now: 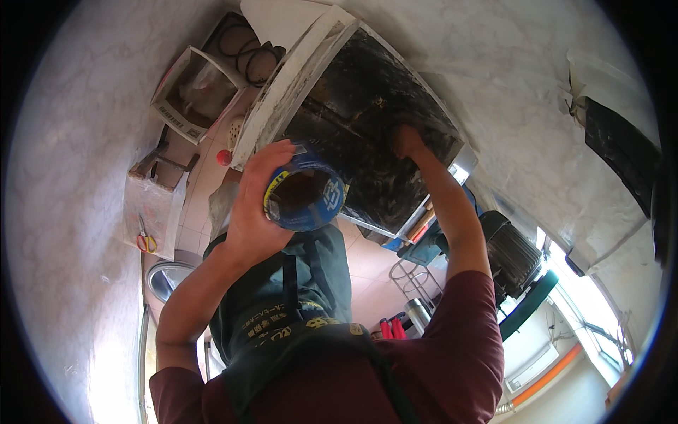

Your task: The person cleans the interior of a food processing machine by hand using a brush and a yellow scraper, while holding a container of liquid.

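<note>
My left hand grips a round blue can with yellow on its rim, its dark hollow facing the camera. The can is held over the near left side of a light-framed, box-like bin with dark, stained inner surfaces. On the right, my right hand reaches down into the bin against the dark material. Its fingers are mostly hidden, so I cannot tell whether it holds anything. A dark green apron with yellow writing covers my front.
An open carton with plastic inside stands at the left, beside a black cable. Scissors hang near a plastic sheet and a small stool frame. A finned electric motor and a metal rack stand at the right.
</note>
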Motion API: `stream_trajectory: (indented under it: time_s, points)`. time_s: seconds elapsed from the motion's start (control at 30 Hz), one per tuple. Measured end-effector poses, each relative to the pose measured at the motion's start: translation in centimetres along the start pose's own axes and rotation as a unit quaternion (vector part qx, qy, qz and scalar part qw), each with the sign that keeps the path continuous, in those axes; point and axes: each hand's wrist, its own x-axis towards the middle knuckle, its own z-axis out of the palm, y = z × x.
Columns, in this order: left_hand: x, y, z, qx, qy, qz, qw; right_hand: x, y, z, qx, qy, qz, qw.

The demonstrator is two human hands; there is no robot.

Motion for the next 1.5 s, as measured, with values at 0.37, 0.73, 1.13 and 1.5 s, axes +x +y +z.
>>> stream_trajectory:
  time_s: [0.37,0.73,1.13,1.5]
  points:
    - [-2.0,0.5,-1.6,0.025,0.006,0.008,1.000,-5.7,-18.0,5.4,0.027,0.039,0.058,0.997]
    - [-2.4,1.1,-2.4,0.024,0.017,0.038,0.999,-0.5,-15.8,14.3,0.027,0.017,-0.048,0.998]
    - [-2.3,0.5,-2.7,-0.046,-0.031,0.012,0.998,5.4,-15.6,15.8,-0.020,0.137,0.103,0.985]
    - [-2.3,0.1,-2.9,-0.039,-0.025,0.026,0.999,-0.9,-17.0,7.2,0.042,-0.108,-0.185,0.976]
